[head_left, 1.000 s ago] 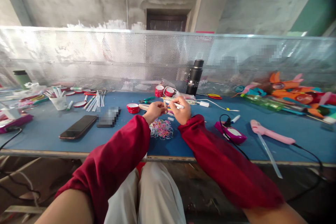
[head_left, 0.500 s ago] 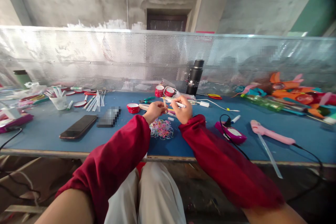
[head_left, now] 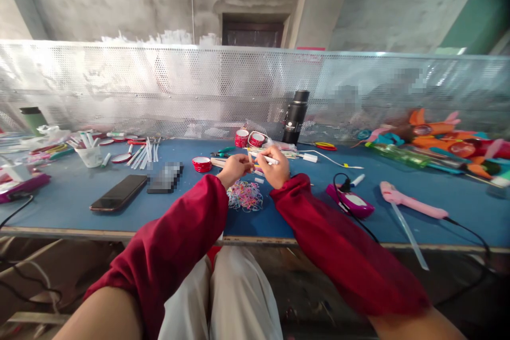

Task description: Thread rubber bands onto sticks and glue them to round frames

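Both my hands meet above the middle of the blue table (head_left: pixel 71 191). My left hand (head_left: pixel 234 168) is closed in a pinch on the end of a thin pale stick (head_left: pixel 251 158). My right hand (head_left: pixel 275 167) is closed round a white pen-like tube (head_left: pixel 268 160) that lies across its fingers, and its fingertips touch the stick too. A heap of small coloured elastic bands (head_left: pixel 245 195) lies on the table just below my hands. Red sleeves cover both forearms.
A black phone (head_left: pixel 118 192) lies left. Red tape rolls (head_left: pixel 201 163), a black flask (head_left: pixel 295 117), a cup of white sticks (head_left: pixel 90 154), a magenta device with cable (head_left: pixel 350 203), a pink glue gun (head_left: pixel 410 205) and orange toys (head_left: pixel 442 135) surround me. A perforated metal screen (head_left: pixel 159 85) backs the table.
My right hand tipped the white tube up and out half a second ago and has brought it back down towards the left hand. The left hand has hardly moved.
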`<action>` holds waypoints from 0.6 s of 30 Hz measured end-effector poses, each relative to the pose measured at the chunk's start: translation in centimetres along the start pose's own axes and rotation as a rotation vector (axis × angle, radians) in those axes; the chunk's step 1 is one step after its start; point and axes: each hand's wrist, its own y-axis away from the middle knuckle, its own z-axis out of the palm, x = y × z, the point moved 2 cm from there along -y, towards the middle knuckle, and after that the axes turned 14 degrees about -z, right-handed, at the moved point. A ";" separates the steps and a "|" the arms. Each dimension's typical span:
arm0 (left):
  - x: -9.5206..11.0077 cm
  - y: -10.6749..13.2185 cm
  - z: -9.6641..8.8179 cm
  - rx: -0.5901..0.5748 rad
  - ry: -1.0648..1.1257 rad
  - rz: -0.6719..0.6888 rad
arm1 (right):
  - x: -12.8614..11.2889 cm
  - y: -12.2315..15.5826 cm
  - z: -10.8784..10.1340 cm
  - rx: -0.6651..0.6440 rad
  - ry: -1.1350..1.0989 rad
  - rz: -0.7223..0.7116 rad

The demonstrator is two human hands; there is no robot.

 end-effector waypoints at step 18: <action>0.1 0.2 0.0 0.005 -0.012 -0.006 | -0.1 0.0 0.1 0.006 -0.021 0.014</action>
